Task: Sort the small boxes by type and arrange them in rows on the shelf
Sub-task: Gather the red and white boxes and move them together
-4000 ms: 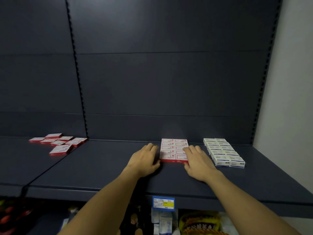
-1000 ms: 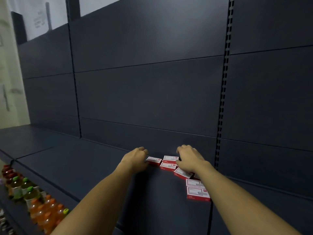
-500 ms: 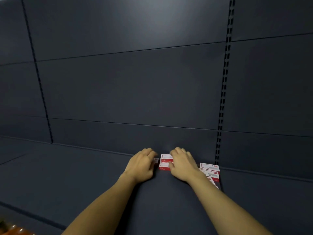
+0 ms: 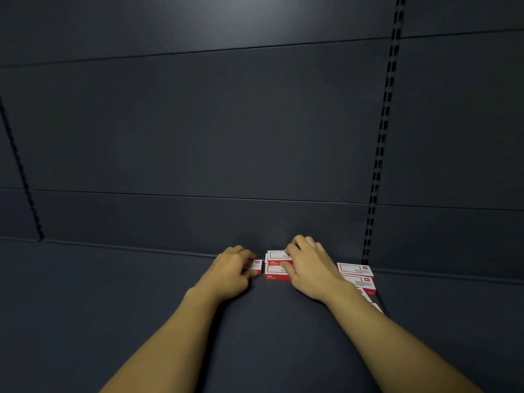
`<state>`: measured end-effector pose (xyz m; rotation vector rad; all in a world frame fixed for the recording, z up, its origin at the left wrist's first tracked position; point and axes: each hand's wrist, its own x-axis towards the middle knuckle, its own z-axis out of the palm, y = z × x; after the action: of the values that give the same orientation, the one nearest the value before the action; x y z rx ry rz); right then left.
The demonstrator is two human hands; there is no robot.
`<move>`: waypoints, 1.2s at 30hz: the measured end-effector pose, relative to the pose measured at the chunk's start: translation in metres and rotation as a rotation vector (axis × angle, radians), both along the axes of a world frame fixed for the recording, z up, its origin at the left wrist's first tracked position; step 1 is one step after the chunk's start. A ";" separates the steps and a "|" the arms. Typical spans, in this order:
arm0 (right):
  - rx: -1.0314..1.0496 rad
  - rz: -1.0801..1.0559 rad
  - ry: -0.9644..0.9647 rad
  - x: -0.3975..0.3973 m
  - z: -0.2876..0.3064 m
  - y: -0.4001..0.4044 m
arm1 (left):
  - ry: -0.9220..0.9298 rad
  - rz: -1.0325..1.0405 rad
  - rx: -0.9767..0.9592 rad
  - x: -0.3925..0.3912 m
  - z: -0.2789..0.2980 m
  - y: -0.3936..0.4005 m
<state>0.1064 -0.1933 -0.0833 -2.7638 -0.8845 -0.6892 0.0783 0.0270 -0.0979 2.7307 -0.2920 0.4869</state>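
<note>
Several small red-and-white boxes lie on the dark shelf (image 4: 113,302) near its back wall. My left hand (image 4: 231,272) is curled around one small box (image 4: 256,266), of which only the right end shows. My right hand (image 4: 309,268) rests on a pair of boxes (image 4: 276,265) lying one behind the other, fingers over their right ends. More red-and-white boxes (image 4: 357,276) sit in a loose line to the right, partly hidden behind my right wrist and forearm.
The dark back panel (image 4: 226,137) rises straight behind the boxes. A slotted upright (image 4: 378,171) runs down it just right of the boxes, and another slotted upright (image 4: 19,171) stands at the far left. The shelf surface stretches left and right.
Four seconds ago my hands were on a tidy block of boxes further right; the view has swung left to this loose group. In the last half second my left hand closed on one box.
</note>
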 end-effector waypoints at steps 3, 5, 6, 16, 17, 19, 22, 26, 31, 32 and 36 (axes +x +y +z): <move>0.021 0.000 0.014 -0.001 0.000 0.001 | 0.041 -0.032 -0.037 0.000 0.000 0.004; 0.041 0.005 0.025 -0.002 0.000 0.002 | 0.069 -0.051 -0.047 0.000 0.000 0.006; 0.048 0.008 0.032 -0.002 0.000 0.002 | 0.080 -0.053 -0.049 -0.001 0.000 0.008; 0.148 0.042 0.153 0.005 0.003 0.002 | -0.063 -0.020 -0.036 -0.005 0.008 0.013; 0.156 0.049 0.174 0.006 0.003 0.002 | -0.110 -0.017 -0.039 -0.006 0.010 0.014; 0.169 0.058 0.218 0.011 0.003 0.003 | -0.193 -0.020 -0.045 -0.009 0.015 0.013; 0.166 0.059 0.271 0.015 0.002 0.004 | -0.261 -0.028 -0.029 -0.012 0.019 0.012; 0.141 0.055 0.283 0.018 -0.004 0.004 | -0.251 -0.017 -0.014 -0.015 0.017 0.011; 0.146 0.023 0.279 0.020 -0.004 0.006 | -0.255 -0.037 0.002 -0.012 0.016 0.008; 0.137 0.019 0.273 0.020 -0.003 0.007 | -0.254 -0.039 0.007 -0.010 0.016 0.007; 0.079 0.008 0.212 0.012 0.006 0.011 | -0.250 -0.049 -0.004 -0.006 0.015 0.005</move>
<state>0.1181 -0.1822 -0.0773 -2.6983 -0.8061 -0.4093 0.0722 0.0320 -0.0834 2.6514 -0.4196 0.8155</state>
